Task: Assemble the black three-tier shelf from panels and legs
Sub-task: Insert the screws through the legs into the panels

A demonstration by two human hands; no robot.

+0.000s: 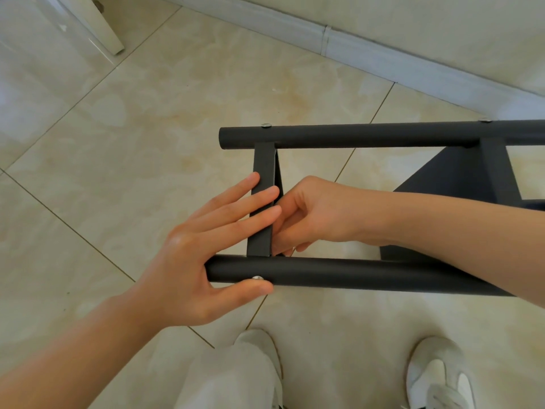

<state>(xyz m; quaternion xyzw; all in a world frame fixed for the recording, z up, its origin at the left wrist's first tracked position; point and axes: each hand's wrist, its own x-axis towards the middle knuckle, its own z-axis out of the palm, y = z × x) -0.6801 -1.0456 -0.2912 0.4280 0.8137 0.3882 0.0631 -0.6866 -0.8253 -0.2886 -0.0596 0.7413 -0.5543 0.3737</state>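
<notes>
The black shelf lies on its side on the tiled floor. Its near leg and far leg are round black tubes running left to right, each with a silver screw head showing. An end panel stands between them, and a second panel sits further right. My left hand lies with straight fingers across the end panel's edge, thumb under the near leg's end. My right hand has its fingers curled in behind the end panel, beside the near leg; what they hold is hidden.
A white baseboard runs along the wall at the back. A white furniture leg stands at the upper left. My light trousers and white shoes are at the bottom, close to the near leg.
</notes>
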